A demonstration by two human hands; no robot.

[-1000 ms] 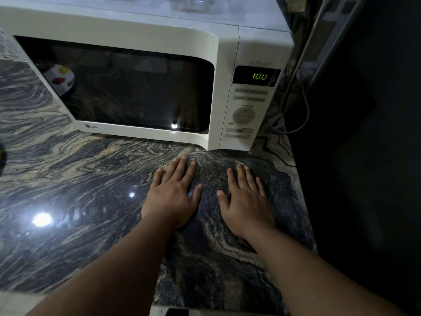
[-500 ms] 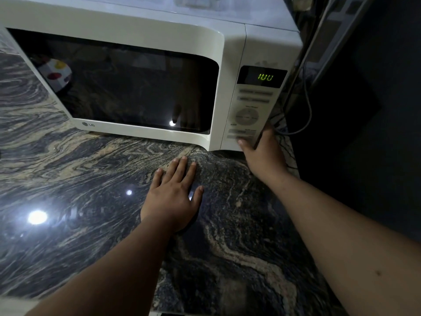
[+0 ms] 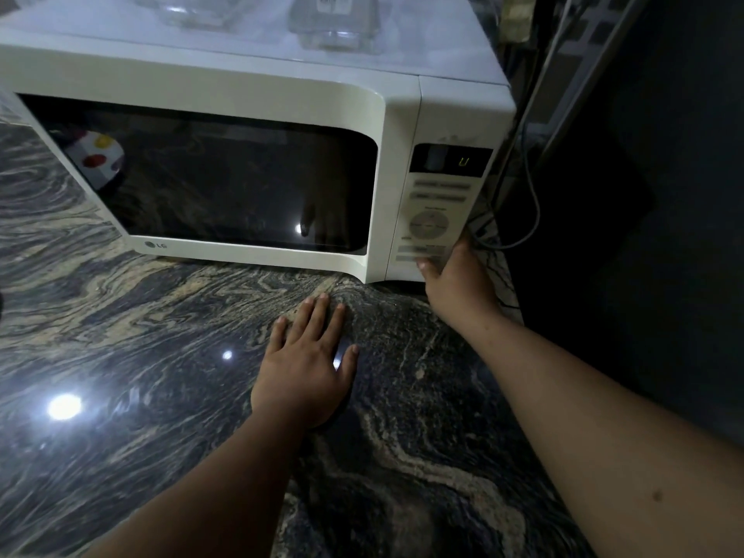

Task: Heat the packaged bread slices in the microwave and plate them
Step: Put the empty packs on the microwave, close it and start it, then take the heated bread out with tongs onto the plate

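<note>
Bread slices aren't visible; presumably behind the microwave (image 3: 257,163)'s dark, closed door. Its display (image 3: 451,161) dropped from 1:00 to a lone digit as the right hand (image 3: 455,275) pressed the bottom buttons, fingers wrapping the corner. Left hand (image 3: 308,368) stays flat before it on the counter (image 3: 120,356).

Your right hand (image 3: 459,281) wraps the lower right corner of the microwave (image 3: 249,86); its fingers pass behind the side wall and are hidden, so only the thumb shows on the control panel (image 3: 437,219). Button labels there are blurred and unreadable. The display (image 3: 451,159) shows 1 green character, too faint to identify. The dark door window (image 3: 225,183) hides the interior; you can make out only reflections. The 2 clear containers (image 3: 334,22) on top are cut off by the upper edge. Both forearms leave the frame at the bottom.
</note>
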